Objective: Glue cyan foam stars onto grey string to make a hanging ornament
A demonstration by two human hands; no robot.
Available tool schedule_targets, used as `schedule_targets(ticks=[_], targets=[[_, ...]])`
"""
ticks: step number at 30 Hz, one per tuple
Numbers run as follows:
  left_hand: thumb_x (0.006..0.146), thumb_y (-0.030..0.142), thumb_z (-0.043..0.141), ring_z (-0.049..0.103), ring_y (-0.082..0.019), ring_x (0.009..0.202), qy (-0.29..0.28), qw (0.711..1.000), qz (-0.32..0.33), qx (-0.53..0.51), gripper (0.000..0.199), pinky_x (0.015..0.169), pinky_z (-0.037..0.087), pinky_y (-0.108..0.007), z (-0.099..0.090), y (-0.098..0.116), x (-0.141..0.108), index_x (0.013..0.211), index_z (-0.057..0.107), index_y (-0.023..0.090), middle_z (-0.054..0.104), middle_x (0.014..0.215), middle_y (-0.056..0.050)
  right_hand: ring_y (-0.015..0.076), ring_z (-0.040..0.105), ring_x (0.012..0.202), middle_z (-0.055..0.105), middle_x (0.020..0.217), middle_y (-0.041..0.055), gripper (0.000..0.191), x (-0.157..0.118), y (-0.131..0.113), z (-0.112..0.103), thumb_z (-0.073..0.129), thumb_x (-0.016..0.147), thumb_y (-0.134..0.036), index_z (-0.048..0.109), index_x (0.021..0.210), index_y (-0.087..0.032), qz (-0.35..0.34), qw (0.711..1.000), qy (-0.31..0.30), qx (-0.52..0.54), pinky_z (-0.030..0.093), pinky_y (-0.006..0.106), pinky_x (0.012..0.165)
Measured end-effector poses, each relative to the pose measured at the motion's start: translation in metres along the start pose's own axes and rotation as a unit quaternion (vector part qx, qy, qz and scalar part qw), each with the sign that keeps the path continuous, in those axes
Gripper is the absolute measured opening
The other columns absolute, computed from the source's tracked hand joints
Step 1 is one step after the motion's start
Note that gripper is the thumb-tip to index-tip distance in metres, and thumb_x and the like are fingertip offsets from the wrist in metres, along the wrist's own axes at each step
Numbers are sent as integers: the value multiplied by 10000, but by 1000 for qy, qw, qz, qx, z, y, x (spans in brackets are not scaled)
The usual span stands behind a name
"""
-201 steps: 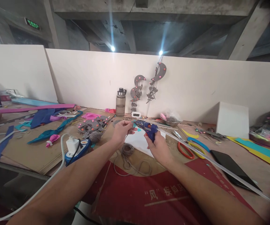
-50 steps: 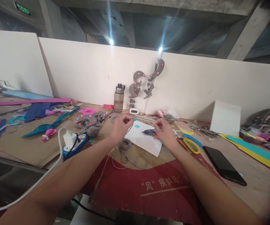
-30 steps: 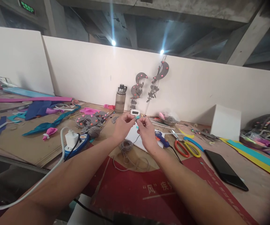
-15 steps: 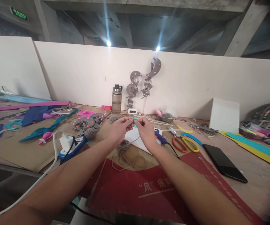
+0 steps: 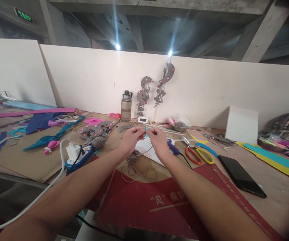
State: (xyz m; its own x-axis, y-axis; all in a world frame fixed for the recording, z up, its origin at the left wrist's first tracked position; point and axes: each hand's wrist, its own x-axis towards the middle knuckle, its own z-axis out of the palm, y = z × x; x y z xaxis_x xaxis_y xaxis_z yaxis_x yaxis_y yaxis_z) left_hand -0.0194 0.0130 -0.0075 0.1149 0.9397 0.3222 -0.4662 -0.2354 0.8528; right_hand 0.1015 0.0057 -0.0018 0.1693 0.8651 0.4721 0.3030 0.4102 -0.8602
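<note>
My left hand [image 5: 133,140] and my right hand [image 5: 157,141] meet above the middle of the table. Between their pinched fingertips sits a small teal piece [image 5: 146,129], mostly hidden, with something dark against it. A strand of grey yarn [image 5: 134,160] trails from the hands to a loose tangle on the cardboard below. Under the hands lies a sheet of white paper [image 5: 145,147]. A blue glue gun [image 5: 173,147] rests just right of my right hand.
Right of the hands lie scissors [image 5: 193,154] with red and yellow handles and a black phone [image 5: 241,175]. On the left are a power strip [image 5: 80,159] with a white charger and a grey dotted craft piece [image 5: 96,130]. A bottle [image 5: 126,106] stands behind, near hanging grey crescents [image 5: 168,73].
The view has shifted slightly, so everything sits a little further right. Both hands keep their pinch on the small teal piece, with their fingertips slightly closer together.
</note>
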Motion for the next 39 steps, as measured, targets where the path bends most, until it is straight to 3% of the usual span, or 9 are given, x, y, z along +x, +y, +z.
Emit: schedule_targets(ticks=[9, 18, 24, 29, 34, 37, 39], targets=[[647, 327, 736, 492, -83, 580, 13, 999, 10, 35, 223, 612, 403, -256, 0, -1, 0, 688, 637, 131, 571, 631, 1, 123, 448, 573, 528, 586, -36, 184, -3, -1, 1, 575, 721, -344, 542, 608, -202, -4, 1000, -4, -25, 350, 259, 571], [694, 319, 688, 468, -76, 558, 21, 998, 22, 50, 199, 557, 357, -231, -11, -7, 8, 654, 626, 134, 533, 597, 8, 138, 485, 636, 562, 709, -11, 154, -5, 0, 1, 565, 745, -342, 543, 808, -203, -26, 999, 0, -29, 395, 270, 630], [698, 317, 679, 452, -65, 544, 35, 996, 35, 79, 195, 518, 332, -212, -16, -7, 11, 673, 626, 132, 536, 611, 6, 139, 492, 651, 571, 728, -5, 162, -6, -1, 0, 549, 758, -344, 543, 837, -203, -41, 998, -10, -49, 400, 271, 646], [680, 348, 698, 377, -45, 447, 103, 991, 32, 74, 231, 433, 241, -195, -31, 2, 23, 687, 598, 140, 485, 517, 35, 131, 486, 655, 572, 703, -1, 186, -4, -2, -1, 514, 780, -352, 595, 751, -187, -28, 996, -70, -51, 385, 259, 625], [649, 303, 720, 385, -40, 430, 164, 986, 28, 15, 230, 398, 204, -185, -48, 6, 34, 699, 570, 137, 474, 510, 47, 85, 366, 519, 442, 605, -46, 273, -7, -22, -8, 537, 788, -433, 631, 816, -178, 27, 992, -113, 55, 296, 213, 471], [639, 259, 722, 421, -41, 450, 161, 986, 34, -25, 214, 393, 230, -172, -52, 5, 36, 705, 562, 135, 506, 549, 44, 77, 405, 524, 498, 686, -31, 271, -17, -45, -13, 508, 833, -416, 626, 878, -176, -20, 984, -160, 77, 324, 212, 479], [630, 243, 729, 428, -42, 449, 153, 987, 36, -44, 219, 391, 250, -163, -52, 5, 36, 689, 547, 138, 480, 527, 56, 91, 478, 579, 562, 743, -12, 264, -27, -57, -14, 448, 885, -379, 621, 910, -181, -86, 969, -232, 19, 381, 228, 552]])
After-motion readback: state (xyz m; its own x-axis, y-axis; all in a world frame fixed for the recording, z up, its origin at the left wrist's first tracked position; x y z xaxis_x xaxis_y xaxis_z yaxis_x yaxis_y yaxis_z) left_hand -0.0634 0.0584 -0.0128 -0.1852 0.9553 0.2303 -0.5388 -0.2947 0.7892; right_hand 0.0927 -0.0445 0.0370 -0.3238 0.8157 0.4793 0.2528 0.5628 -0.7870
